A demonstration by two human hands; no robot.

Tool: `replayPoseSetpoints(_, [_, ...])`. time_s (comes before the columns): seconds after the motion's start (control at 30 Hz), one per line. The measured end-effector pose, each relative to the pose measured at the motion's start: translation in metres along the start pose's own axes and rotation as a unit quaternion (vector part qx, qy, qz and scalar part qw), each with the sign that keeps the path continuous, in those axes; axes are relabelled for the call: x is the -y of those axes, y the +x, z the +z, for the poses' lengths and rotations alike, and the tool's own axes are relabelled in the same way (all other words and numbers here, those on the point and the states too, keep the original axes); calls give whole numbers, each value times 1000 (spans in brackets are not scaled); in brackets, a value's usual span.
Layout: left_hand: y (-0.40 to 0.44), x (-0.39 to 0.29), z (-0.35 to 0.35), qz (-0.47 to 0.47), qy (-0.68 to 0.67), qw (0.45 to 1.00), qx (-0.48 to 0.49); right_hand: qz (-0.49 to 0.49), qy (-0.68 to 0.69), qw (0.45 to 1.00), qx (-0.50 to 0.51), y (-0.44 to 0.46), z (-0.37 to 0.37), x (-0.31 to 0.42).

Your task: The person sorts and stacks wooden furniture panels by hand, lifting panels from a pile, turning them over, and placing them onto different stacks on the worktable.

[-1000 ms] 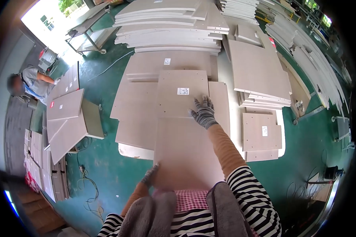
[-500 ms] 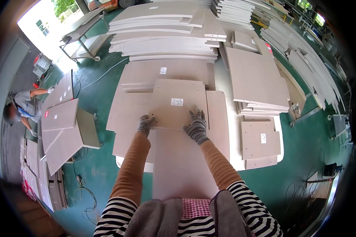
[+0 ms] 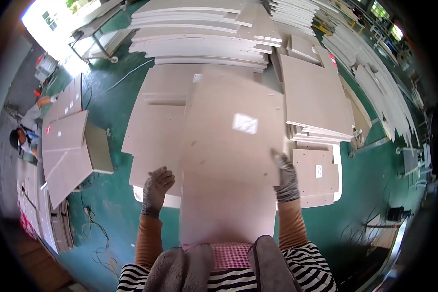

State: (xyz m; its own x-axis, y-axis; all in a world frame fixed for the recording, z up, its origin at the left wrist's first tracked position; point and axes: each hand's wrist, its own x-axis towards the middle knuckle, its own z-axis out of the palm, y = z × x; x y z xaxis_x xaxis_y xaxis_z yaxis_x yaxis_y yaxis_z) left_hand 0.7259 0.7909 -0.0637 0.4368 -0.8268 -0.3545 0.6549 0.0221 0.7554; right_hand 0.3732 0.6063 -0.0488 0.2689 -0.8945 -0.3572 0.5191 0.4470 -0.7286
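Note:
A flat beige panel [image 3: 214, 117] with small holes and a white label is raised toward the camera, slightly blurred. My right hand [image 3: 288, 181], in a grey glove, grips its lower right edge, with some fingers hidden beneath. Left of the panel, my left hand [image 3: 158, 191] is gloved too, its fingers extended and apart from the board. Under the raised panel, a longer beige board [image 3: 228, 209] reaches toward my body. Other beige panels [image 3: 153, 126] lie beneath on the left.
Tall stacks of boards [image 3: 199, 48] stand at the back. Larger panels [image 3: 316, 95] and a smaller labelled panel [image 3: 311, 170] are piled on the right. A co-worker [image 3: 28, 129] is at the left beside leaning panels [image 3: 68, 131]. Cables [image 3: 95, 238] lie on the green floor.
The labelled panel has come up off the pile, closer to the camera and tilted. My left hand has let go and moved down-left; my right hand has shifted to the panel's right edge.

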Motion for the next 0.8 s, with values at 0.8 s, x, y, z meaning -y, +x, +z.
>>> replayPoseSetpoints(0.8, [-56, 130, -95, -175, 296, 937, 62, -410, -712, 424, -382, 120, -68, 172])
